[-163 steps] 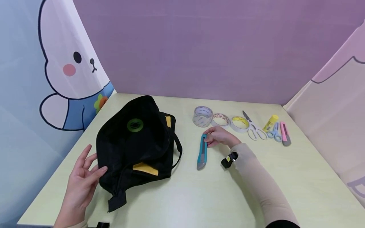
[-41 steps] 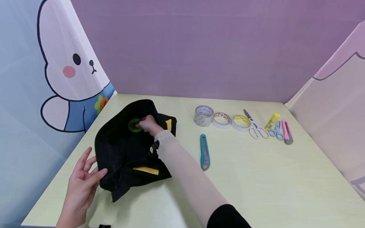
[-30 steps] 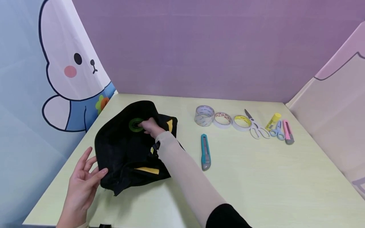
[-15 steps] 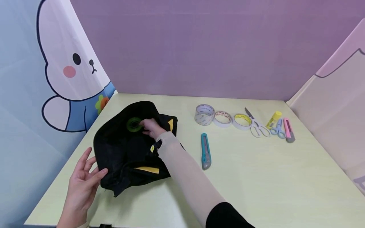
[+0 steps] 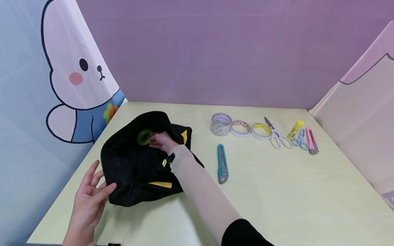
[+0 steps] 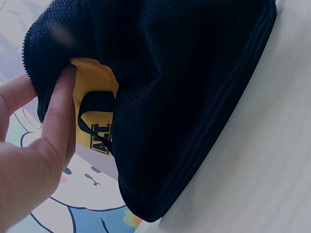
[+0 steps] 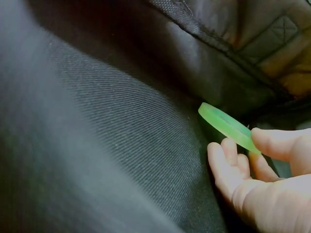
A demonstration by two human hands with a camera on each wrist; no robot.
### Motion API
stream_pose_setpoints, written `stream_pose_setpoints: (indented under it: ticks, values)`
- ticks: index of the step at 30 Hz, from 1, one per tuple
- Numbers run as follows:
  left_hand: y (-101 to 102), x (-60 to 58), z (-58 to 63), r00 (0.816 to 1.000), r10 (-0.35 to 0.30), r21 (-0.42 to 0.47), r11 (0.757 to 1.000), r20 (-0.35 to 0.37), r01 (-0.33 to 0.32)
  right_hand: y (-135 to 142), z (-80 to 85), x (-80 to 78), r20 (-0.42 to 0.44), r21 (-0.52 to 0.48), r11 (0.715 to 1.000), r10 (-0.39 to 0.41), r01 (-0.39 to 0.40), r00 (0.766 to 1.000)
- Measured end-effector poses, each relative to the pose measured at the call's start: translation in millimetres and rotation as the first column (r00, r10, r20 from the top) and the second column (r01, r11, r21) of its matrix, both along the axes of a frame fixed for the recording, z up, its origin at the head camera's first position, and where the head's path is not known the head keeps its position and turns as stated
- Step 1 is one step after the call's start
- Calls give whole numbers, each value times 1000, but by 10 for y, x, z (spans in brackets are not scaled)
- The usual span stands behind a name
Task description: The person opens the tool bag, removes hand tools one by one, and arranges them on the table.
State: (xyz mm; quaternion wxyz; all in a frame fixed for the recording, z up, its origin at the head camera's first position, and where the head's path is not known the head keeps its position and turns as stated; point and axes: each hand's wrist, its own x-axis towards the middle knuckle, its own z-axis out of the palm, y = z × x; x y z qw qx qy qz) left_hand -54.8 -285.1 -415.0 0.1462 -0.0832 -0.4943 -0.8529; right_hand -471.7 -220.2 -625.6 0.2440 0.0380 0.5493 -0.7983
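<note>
A black backpack (image 5: 135, 164) with yellow patches lies on its side at the left of the table, its opening spread toward me. My left hand (image 5: 89, 201) grips the zippered edge, thumb on one side and fingers on the other, as the left wrist view shows by the zip (image 6: 29, 63). Inside the opening, my right hand (image 5: 163, 140) pinches a translucent green ring, seemingly a roll of tape (image 7: 228, 127), between thumb and fingers. The roll looks tilted. To the right of the backpack a teal utility knife (image 5: 222, 164) lies on the table.
Behind the knife stand a wide clear tape roll (image 5: 220, 128) and two narrower rolls, one with a yellow core (image 5: 261, 131). Further right lie white scissors (image 5: 278, 136), a yellow glue stick (image 5: 295, 130), small blue scissors (image 5: 301, 140) and a pink utility knife (image 5: 312, 141).
My right hand has left the teal utility knife on the table and reached into the backpack. The green roll, lying flat before, is now pinched and tilted. The backpack's front lower corner has drawn in.
</note>
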Motion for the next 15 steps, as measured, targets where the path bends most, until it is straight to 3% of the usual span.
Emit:
stream_pose_setpoints:
  ticks: [2,5,7,9,12,14,15]
  values:
    - [-1,-3,2,1000,-2,0,1000,-2,2,43,236,197,7,56,998,-37,37,999]
    - [-5,-5,0,1000,-6,13,1000,-6,6,208,726,612,-9,103,994,-47,47,999]
    - [-7,-5,-2,1000,-6,19,1000,-6,6,257,836,719,-16,97,995,-37,39,999]
    - [-7,-1,-7,1000,-4,21,1000,2,4,202,614,538,-32,58,998,-5,7,999]
    - [-9,4,-8,1000,2,12,1000,20,-2,-44,-60,-55,-18,16,1000,18,-17,1000]
    - [-7,5,-7,1000,2,8,1000,26,-2,-74,-141,-150,-20,6,1000,28,-28,999]
    - [-6,3,-6,1000,3,6,1000,27,-3,-33,-19,-56,-25,9,1000,22,-22,999]
